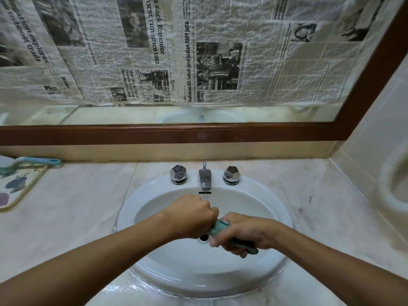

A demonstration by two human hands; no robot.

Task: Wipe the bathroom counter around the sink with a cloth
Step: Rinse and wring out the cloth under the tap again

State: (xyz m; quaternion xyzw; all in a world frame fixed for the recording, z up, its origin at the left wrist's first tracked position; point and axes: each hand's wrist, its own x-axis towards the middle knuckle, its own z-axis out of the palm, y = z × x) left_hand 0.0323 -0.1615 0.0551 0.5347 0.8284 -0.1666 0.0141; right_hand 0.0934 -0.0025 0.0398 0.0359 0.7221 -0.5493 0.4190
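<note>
left hand (191,215) and right hand (247,231) both fisted round a bunched teal cloth (217,227) over the sink (141,196). drain (202,239) half hidden beneath the fingers. cloth mostly covered.

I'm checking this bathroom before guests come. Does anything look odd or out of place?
Yes: newspaper sheets cover most of the mirror, leaving only a strip of glass bare along the bottom. The counter right of the sink shows dark smudges.
</note>
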